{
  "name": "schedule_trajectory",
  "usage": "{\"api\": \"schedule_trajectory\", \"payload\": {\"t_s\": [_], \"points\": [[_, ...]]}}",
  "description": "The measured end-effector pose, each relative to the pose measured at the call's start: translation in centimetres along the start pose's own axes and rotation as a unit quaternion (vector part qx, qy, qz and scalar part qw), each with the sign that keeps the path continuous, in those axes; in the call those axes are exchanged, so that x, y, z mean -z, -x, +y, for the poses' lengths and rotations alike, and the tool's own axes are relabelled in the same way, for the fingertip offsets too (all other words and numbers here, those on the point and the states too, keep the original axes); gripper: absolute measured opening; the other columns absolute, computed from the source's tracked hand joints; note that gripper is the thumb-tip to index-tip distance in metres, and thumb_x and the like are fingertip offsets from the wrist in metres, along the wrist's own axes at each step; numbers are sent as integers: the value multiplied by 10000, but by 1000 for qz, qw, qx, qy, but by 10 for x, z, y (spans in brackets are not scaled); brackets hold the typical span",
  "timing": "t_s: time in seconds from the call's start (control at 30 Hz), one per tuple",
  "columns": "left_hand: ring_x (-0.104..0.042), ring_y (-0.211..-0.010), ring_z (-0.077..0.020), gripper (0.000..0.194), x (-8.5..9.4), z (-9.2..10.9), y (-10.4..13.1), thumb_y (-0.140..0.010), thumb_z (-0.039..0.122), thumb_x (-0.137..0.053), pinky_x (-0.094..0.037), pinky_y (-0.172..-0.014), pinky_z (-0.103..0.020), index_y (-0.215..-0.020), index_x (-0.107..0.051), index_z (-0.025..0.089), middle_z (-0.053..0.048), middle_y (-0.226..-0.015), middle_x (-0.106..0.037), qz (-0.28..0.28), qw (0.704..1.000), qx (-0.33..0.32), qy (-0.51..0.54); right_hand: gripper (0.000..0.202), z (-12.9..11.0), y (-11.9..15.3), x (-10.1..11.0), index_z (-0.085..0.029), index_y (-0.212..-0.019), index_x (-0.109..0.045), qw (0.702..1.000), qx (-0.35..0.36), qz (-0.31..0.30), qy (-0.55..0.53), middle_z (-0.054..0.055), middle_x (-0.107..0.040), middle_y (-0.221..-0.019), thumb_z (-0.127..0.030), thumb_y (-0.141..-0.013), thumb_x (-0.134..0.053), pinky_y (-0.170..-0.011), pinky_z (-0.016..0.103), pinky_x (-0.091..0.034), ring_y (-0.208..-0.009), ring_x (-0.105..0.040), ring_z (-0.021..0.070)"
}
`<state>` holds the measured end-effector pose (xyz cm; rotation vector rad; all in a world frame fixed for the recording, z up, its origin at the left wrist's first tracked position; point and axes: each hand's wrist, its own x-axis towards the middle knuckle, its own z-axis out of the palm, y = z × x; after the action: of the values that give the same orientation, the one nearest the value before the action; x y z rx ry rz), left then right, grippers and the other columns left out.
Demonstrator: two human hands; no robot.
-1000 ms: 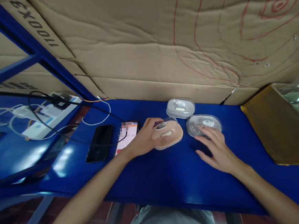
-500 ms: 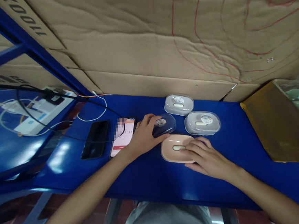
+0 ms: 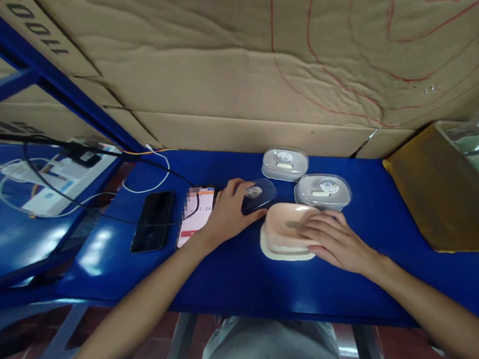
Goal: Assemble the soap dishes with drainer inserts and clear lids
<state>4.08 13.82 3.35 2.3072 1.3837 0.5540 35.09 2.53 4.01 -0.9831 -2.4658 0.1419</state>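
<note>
Blue table (image 3: 231, 282) beneath, my left grip (image 3: 230, 210) clasps a clear lid (image 3: 265, 195), my right grip (image 3: 339, 241) a peach dish (image 3: 285, 223) over a cream base (image 3: 279, 251).

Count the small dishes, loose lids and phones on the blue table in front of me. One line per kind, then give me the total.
Grey lidded dishes: 2
Peach dish, its pale base counted in: 1
Loose clear lid: 1
Phones: 2
Total: 6
</note>
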Motion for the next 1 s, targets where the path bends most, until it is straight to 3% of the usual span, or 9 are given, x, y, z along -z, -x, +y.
{"api": "schedule_trajectory", "payload": {"t_s": [0.13, 0.23, 0.37, 0.53, 0.7, 1.0], "points": [[-542, -1442, -416, 739, -1, -3, 0, -904, 549, -826, -460, -1213, -617, -1499, -514, 242, -167, -1531, -481, -6, 1000, -9, 11, 360, 9, 7, 15, -303, -1380, -672, 995, -25, 98, 2, 37, -828, -1088, -230, -1049, -552, -1023, 483, -485, -1013, -773, 267], [-521, -1466, -425, 711, -2, -5, 1, -930, 533, -801, -442, -1227, -630, -1515, -508, 256, -169, -1557, -470, -11, 999, -31, -4, 299, 15, 11, 26, -297, -1239, -721, 990, -55, 128, 8, 28, -818, -966, -194, -1021, -545, -939, 474, -523, -867, -770, 254], [-453, -1537, -433, 687, -2, -6, 2, -966, 471, -772, -397, -1266, -629, -1553, -496, 244, -184, -1626, -445, -14, 997, -64, -38, 208, 21, 11, 29, -266, -1142, -712, 990, -72, 118, 21, 51, -800, -965, -186, -1034, -553, -888, 460, -533, -881, -751, 253], [-314, -1633, -451, 658, -3, -3, 5, -1022, 441, -687, -284, -1313, -679, -1607, -473, 228, -191, -1721, -395, -36, 993, -88, -65, 205, 26, 7, 18, -258, -1215, -709, 994, -89, 65, 19, 71, -812, -1070, -252, -1073, -561, -917, 452, -526, -996, -753, 271], [-244, -1674, -419, 663, -7, -2, 5, -1044, 426, -639, -275, -1329, -653, -1644, -428, 240, -185, -1771, -318, -45, 993, -92, -56, 284, 34, 8, 10, -266, -1330, -699, 995, -95, 20, 32, 89, -803, -1235, -366, -1071, -642, -1038, 490, -495, -1231, -710, 318], [-214, -1688, -406, 613, -4, -3, 6, -1106, 432, -554, -263, -1324, -663, -1668, -399, 242, -189, -1794, -284, -69, 986, -127, -87, 296, 36, 9, 5, -242, -1341, -688, 993, -111, 14, 46, 108, -781, -1279, -379, -1086, -626, -1057, 497, -461, -1293, -668, 332]]}}
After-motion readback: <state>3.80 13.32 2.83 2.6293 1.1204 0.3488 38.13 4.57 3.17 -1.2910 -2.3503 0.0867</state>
